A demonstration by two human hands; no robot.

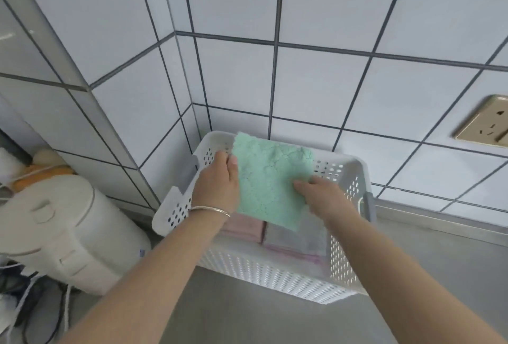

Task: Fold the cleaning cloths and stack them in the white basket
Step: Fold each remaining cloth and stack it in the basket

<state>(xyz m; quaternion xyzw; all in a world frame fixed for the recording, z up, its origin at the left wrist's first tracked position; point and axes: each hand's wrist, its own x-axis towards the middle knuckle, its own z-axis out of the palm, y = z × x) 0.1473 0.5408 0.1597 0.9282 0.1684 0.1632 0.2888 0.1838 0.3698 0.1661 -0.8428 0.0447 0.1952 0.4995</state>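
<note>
Both hands' grip on green cloth (270,178), above white basket (354,178), seemingly folded

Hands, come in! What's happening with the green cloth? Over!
Left hand and right hand hold green cloth over white basket. Folded cloths already inside. Nothing blocking.

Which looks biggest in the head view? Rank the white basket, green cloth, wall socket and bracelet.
1. white basket
2. green cloth, held over the basket by left hand and right hand
3. wall socket, cut by the frame edge, so unsure
4. bracelet
</note>
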